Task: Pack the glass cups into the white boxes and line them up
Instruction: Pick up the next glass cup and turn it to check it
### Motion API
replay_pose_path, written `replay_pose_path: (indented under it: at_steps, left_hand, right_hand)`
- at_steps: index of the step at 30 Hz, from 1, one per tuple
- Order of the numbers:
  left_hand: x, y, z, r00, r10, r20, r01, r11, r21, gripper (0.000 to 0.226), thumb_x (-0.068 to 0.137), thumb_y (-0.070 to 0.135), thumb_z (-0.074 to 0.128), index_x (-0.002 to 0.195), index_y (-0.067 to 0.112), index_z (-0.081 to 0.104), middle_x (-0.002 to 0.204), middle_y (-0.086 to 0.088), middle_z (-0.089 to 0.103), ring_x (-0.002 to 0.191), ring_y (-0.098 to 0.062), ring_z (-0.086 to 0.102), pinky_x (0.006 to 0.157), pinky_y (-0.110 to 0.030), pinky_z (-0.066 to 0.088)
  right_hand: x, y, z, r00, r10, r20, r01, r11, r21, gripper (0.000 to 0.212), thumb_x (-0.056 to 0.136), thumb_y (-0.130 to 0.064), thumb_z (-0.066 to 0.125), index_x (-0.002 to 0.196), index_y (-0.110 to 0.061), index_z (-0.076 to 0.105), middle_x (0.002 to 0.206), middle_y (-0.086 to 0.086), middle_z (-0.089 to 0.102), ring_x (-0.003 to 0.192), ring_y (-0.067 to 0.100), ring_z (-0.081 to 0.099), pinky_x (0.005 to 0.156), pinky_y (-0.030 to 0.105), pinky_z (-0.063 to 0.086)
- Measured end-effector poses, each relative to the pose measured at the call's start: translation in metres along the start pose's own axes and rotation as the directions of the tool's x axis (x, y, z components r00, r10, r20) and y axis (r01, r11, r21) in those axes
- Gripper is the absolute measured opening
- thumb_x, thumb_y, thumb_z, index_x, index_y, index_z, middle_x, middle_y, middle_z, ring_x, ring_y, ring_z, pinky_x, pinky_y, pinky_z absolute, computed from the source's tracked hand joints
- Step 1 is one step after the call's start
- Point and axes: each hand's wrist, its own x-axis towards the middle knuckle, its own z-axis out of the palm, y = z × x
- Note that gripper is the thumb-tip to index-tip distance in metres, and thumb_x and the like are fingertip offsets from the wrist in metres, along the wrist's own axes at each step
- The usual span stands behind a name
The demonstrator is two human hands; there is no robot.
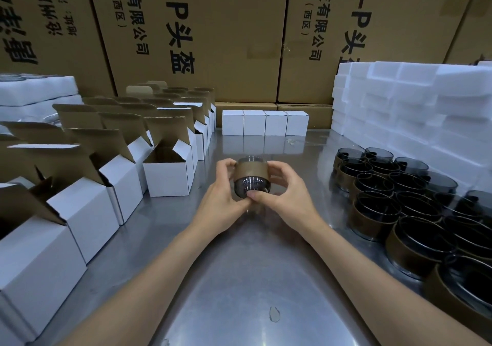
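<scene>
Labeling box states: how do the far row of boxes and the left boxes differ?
The far row has four boxes, closed, side by side against the cartons; the left boxes stand open with brown flaps raised, in several rows, far more of them. Both are white, upright, on the steel table.

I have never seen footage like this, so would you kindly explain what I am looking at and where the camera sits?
There is no machine here: a person wears one camera on the head, looking down at their own arms. The left hand and right hand together hold a dark glass cup wrapped in a brown sleeve above a metal table. Open white boxes stand in rows on the left, more sleeved cups are grouped on the right, and four closed boxes are lined up at the back. White foam blocks are stacked at the far right.
</scene>
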Motion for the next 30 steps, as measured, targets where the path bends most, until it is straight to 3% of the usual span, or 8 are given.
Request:
replay_pose_path:
  at_steps: [4,8,11,14,19,24,27,30]
  left_hand:
    - [-0.0012,0.0021,0.0000,0.995,0.098,-0.006,-0.098,0.993,0.066,0.084,0.075,0.024,0.078,0.138,0.039,0.025,0.133,0.012,0.049,0.117,-0.007,0.052,0.094,-0.027,0.045]
    - [-0.0004,0.0008,-0.0008,0.996,0.088,-0.029,-0.086,0.994,0.068,0.074,0.074,0.018,0.078,0.131,0.037,0.033,0.127,0.011,0.054,0.115,-0.010,0.054,0.091,-0.033,0.050]
    - [-0.0003,0.0007,-0.0016,0.999,0.033,-0.023,-0.032,0.999,0.022,0.072,0.074,0.019,0.078,0.124,0.036,0.029,0.116,0.018,0.053,0.111,-0.009,0.055,0.086,-0.024,0.045]
    - [-0.0015,0.0028,-0.0028,1.000,0.002,-0.031,-0.002,1.000,-0.007,0.070,0.075,0.020,0.078,0.118,0.037,0.025,0.106,0.030,0.052,0.105,-0.011,0.059,0.083,-0.028,0.049]
    - [-0.0026,0.0061,-0.0026,1.000,-0.012,0.016,0.011,0.999,0.031,0.069,0.077,0.027,0.077,0.120,0.037,0.023,0.110,0.009,0.064,0.099,-0.018,0.064,0.083,-0.039,0.053]
    - [-0.0042,0.0083,-0.0030,0.997,-0.023,0.072,0.015,0.995,0.100,0.068,0.081,0.014,0.069,0.119,0.044,0.022,0.117,0.005,0.060,0.104,-0.014,0.062,0.087,-0.035,0.052]
    - [-0.0045,0.0092,-0.0036,0.995,-0.026,0.096,0.013,0.991,0.134,0.063,0.079,0.001,0.056,0.116,0.043,0.026,0.112,0.008,0.056,0.105,-0.017,0.059,0.088,-0.044,0.051]
    - [-0.0044,0.0103,-0.0032,0.992,-0.038,0.116,0.018,0.985,0.172,0.063,0.077,-0.003,0.049,0.115,0.042,0.026,0.108,0.009,0.053,0.101,-0.018,0.059,0.083,-0.047,0.052]
  right_hand:
    - [-0.0019,-0.0004,-0.0020,0.994,-0.102,-0.050,0.098,0.992,-0.083,0.064,0.066,-0.009,0.084,0.120,-0.022,0.053,0.118,-0.009,0.055,0.105,-0.004,0.053,0.094,0.023,0.046]
    - [-0.0042,-0.0034,-0.0003,0.990,-0.135,-0.028,0.130,0.983,-0.128,0.067,0.068,-0.007,0.080,0.126,-0.027,0.052,0.119,-0.015,0.048,0.108,0.003,0.053,0.094,0.035,0.050]
    - [-0.0037,-0.0022,-0.0001,0.996,-0.082,0.025,0.085,0.992,-0.097,0.070,0.073,-0.011,0.078,0.132,-0.030,0.046,0.126,-0.015,0.048,0.111,0.001,0.053,0.095,0.026,0.048]
    - [-0.0030,-0.0026,-0.0001,0.994,0.011,0.106,-0.017,0.998,0.056,0.070,0.078,-0.017,0.077,0.137,-0.027,0.043,0.127,-0.009,0.056,0.111,-0.003,0.055,0.093,0.020,0.047]
    - [-0.0035,-0.0036,0.0004,0.993,0.059,0.099,-0.071,0.990,0.124,0.054,0.080,-0.022,0.076,0.127,-0.028,0.049,0.114,-0.002,0.065,0.108,0.009,0.061,0.097,0.034,0.050]
    - [-0.0046,-0.0011,-0.0021,0.999,-0.017,0.048,0.020,0.998,-0.059,0.061,0.071,-0.017,0.082,0.117,-0.029,0.044,0.108,-0.024,0.053,0.106,-0.003,0.053,0.091,0.018,0.044]
    - [-0.0038,0.0022,-0.0005,0.997,-0.009,0.071,0.019,0.989,-0.147,0.062,0.070,-0.016,0.081,0.112,-0.025,0.037,0.109,-0.013,0.051,0.103,0.002,0.050,0.081,0.007,0.038]
    - [-0.0025,0.0032,0.0013,0.995,0.019,0.098,0.000,0.983,-0.185,0.064,0.070,-0.014,0.081,0.110,-0.023,0.032,0.110,-0.007,0.048,0.103,0.005,0.048,0.078,0.007,0.038]
